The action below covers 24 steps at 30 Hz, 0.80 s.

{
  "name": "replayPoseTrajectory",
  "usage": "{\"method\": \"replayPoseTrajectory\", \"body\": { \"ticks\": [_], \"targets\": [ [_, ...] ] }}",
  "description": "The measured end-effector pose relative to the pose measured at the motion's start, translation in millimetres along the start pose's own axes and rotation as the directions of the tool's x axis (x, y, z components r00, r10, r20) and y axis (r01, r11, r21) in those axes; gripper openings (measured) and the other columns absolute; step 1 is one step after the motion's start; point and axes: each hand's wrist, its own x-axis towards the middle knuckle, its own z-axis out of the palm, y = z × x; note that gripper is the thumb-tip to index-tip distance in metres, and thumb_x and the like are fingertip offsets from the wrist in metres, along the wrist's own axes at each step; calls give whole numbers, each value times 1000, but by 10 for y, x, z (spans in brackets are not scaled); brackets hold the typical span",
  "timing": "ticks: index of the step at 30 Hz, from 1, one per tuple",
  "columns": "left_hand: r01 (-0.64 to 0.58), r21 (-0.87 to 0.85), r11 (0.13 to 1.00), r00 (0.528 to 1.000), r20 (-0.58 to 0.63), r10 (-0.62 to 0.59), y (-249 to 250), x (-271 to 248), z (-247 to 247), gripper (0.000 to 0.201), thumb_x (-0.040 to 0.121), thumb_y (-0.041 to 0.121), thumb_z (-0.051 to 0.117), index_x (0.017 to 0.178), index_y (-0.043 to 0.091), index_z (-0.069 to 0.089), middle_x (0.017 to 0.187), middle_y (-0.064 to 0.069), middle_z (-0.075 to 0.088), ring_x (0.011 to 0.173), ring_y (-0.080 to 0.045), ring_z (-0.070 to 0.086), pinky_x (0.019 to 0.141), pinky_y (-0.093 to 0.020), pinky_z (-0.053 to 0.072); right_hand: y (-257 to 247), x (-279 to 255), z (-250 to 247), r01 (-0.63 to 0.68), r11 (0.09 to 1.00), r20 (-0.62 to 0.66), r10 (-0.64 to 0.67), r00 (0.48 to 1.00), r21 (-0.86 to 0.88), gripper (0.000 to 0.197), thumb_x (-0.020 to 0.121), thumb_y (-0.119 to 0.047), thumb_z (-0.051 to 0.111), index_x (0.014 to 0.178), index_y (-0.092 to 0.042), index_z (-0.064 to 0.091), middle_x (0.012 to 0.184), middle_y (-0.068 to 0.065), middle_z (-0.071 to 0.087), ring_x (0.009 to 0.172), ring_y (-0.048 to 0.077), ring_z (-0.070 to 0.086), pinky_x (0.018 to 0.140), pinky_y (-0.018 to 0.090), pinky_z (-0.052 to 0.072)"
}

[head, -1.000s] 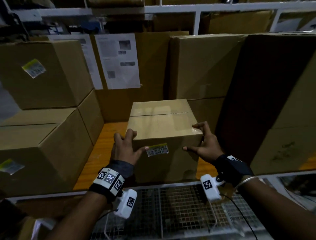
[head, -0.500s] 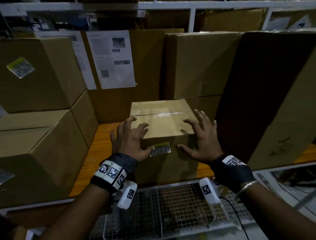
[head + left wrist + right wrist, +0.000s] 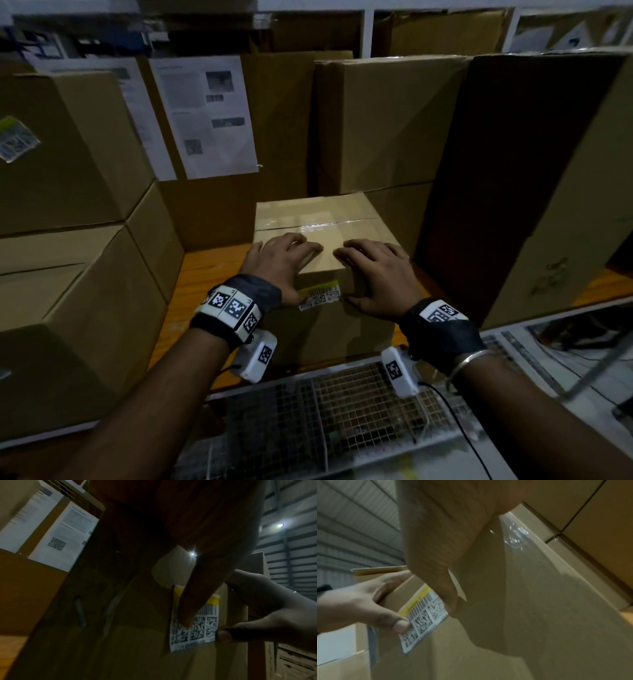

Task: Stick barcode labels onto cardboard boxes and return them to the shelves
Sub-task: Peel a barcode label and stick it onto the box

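A small taped cardboard box [image 3: 322, 219] stands on the wooden shelf board [image 3: 205, 274], with a yellow-edged barcode label [image 3: 320, 296] on its front face. My left hand [image 3: 284, 260] lies over the box's top front edge, fingers flat on the top. Its thumb [image 3: 188, 608] presses the label [image 3: 204, 626]. My right hand [image 3: 375, 270] rests beside it in the same way, and its thumb [image 3: 443, 588] touches the front face at the right edge of the label [image 3: 423, 622]. Neither hand holds anything.
Large cartons [image 3: 68, 308] are stacked at the left, one with its own label [image 3: 15, 142]. More cartons [image 3: 387, 120] stand behind, and a tall one [image 3: 548, 205] close on the right. Printed sheets [image 3: 209, 116] hang at the back. A wire-mesh cart [image 3: 342, 411] is below the shelf edge.
Both hands have left the box's sides and come onto its top. Their fingers, spread half a second ago, now lie together near the middle, thumbs on the front by the label.
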Motion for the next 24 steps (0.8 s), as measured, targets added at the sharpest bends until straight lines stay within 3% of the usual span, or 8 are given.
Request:
{"method": "replayPoseTrajectory", "body": {
  "ticks": [12, 17, 21, 24],
  "targets": [
    [53, 5, 999, 994, -98, -53, 84, -24, 137, 98, 63, 67, 74, 143, 48, 20, 152, 5, 25, 139, -24, 29, 113, -57, 20, -55, -17, 105, -52, 996, -36, 50, 998, -69, 84, 66, -60, 70, 141, -32, 48, 139, -3, 51, 126, 23, 48, 104, 42, 29],
    [81, 0, 997, 990, -117, -80, 94, -21, 155, 91, 67, 77, 60, 143, 48, 20, 155, -1, 25, 141, -26, 28, 113, -56, 20, -64, -25, 124, -61, 997, -54, 58, 997, -52, 77, 69, -63, 61, 140, -33, 50, 140, -6, 51, 126, 21, 48, 103, 37, 27],
    [96, 0, 995, 990, -108, -95, 97, -8, 161, 90, 67, 79, 58, 143, 49, 19, 156, 0, 25, 141, -26, 28, 113, -56, 20, -80, -55, 116, -62, 983, -146, 87, 985, 172, 58, 78, -52, 61, 132, -29, 58, 135, -7, 58, 126, 16, 51, 106, 33, 25],
    [97, 7, 995, 992, -86, -96, 88, 5, 146, 94, 65, 75, 63, 143, 50, 17, 157, 1, 23, 142, -26, 26, 114, -56, 19, -86, -111, 141, -38, 940, -275, 137, 952, 338, 35, 82, -32, 68, 115, -21, 66, 120, -5, 66, 114, 17, 60, 99, 48, 44]
  ]
}}
